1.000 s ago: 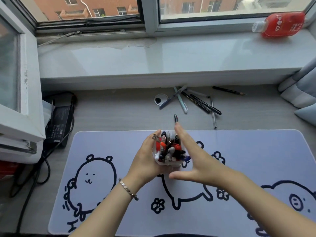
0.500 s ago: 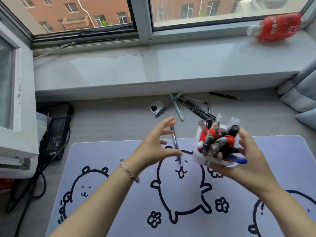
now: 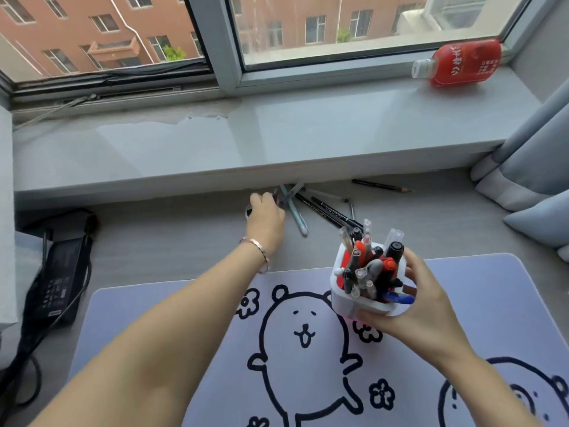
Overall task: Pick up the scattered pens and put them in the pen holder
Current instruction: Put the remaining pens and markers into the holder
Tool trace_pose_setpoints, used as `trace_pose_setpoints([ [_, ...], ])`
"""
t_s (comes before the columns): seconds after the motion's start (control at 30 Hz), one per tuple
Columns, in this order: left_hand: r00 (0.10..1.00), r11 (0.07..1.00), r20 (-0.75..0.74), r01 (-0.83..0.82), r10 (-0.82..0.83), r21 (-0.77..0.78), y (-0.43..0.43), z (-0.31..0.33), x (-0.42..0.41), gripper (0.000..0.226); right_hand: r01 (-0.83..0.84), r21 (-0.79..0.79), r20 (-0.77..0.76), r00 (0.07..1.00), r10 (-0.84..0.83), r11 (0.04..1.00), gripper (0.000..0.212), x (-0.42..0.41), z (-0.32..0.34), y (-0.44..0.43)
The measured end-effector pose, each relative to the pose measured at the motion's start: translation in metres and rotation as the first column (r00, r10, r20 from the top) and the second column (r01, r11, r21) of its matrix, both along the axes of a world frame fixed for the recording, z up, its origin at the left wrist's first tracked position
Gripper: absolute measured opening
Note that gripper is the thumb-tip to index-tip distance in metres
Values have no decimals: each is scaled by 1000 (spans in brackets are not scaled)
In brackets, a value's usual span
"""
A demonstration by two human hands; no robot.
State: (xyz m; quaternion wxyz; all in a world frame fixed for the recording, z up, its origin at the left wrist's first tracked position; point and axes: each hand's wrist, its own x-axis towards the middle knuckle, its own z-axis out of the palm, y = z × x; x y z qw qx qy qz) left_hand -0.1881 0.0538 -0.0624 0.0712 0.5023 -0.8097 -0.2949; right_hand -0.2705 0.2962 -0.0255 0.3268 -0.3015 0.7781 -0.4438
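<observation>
Change since the earlier frames: the left hand [image 3: 266, 217] has left the far edge of the desk mat [image 3: 184, 334] and now lies stretched out to the heap of scattered pens [image 3: 320, 208] under the window sill [image 3: 308, 140]; the pen holder [image 3: 366, 298], a second ago gripped between both hands at mid-mat, sits in the right hand [image 3: 426, 306] alone, further right. Head view, items. Left hand: palm down over the desk [image 3: 184, 235], bracelet [image 3: 257, 246] at the wrist, fingertips blurred at the left end of the heap; whether they grip a pen cannot be told. Right hand: fingers and thumb wrapped round the pen holder from the right and below, holding it over the far right part of the mat. Pen holder: white, tilted towards the camera, crammed with red, black, grey and blue pens and markers. Scattered pens: one light blue pen [image 3: 298, 218] just right of the left hand; black pens [image 3: 331, 214] slanting from the sill towards the holder; one pencil [image 3: 381, 185] apart, further right, near the sill. Red bottle [image 3: 462, 64]: lying on its side on the sill, far right. Power adapter [image 3: 58, 285]: black, with cable, on the desk left of the mat. Curtain [image 3: 538, 167]: grey, at the right edge.
</observation>
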Motion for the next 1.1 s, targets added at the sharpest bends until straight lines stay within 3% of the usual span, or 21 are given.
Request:
trace_pose_setpoints([
  [0.07, 995, 994, 48, 91, -88, -66, -20, 1, -9, 26, -16, 3, -2, 1000, 16, 1000, 95, 1, 2, -7],
  [0.13, 977, 988, 155, 151, -145, -30, -35, -6, -18, 34, -16, -3, 6, 1000, 16, 1000, 93, 2, 5, -14],
  [0.2, 961, 984, 211, 176, -176, 20, -39, -16, -21, 41, -9, -1, 0, 1000, 9, 1000, 92, 2, 8, -20],
  [0.3, 954, 983, 257, 175, -156, -52, -37, -25, -18, 34, -11, 15, -20, 1000, 12, 1000, 91, 4, 10, -24],
  [0.37, 994, 998, 103, 46, -43, -34, -30, -17, -10, 24, -4, 22, -19, 1000, 4, 1000, 90, 5, 9, -23],
  [0.47, 956, 976, -281, -23, 86, 219, -5, 12, 15, 14, -11, 26, -12, 1000, 11, 1000, 89, 8, 8, -19],
  [0.57, 815, 946, -562, 51, 145, 319, 26, 49, 55, 16, -44, 35, -12, 999, 44, 998, 90, 16, 6, -16],
  [0.67, 564, 920, -784, 101, 260, 379, 48, 89, 88, 30, -75, 31, -6, 997, 75, 997, 94, 28, 6, -14],
  [0.77, 294, 892, -869, 98, 398, 441, 66, 115, 103, 35, -107, 6, 7, 994, 107, 994, 91, 43, 7, -14],
  [0.83, 211, 875, -867, 86, 452, 476, 82, 119, 102, 33, -138, 8, 9, 990, 138, 990, 92, 54, 7, -14],
  [0.97, 198, 825, -822, 90, 534, 558, 114, 108, 94, 22, -175, -6, -22, 984, 174, 985, 93, 69, 9, -11],
  [1.1, 394, 923, -856, 47, 335, 383, 132, 93, 99, 19, -151, -20, -61, 987, 149, 988, 96, 77, 8, -5],
])
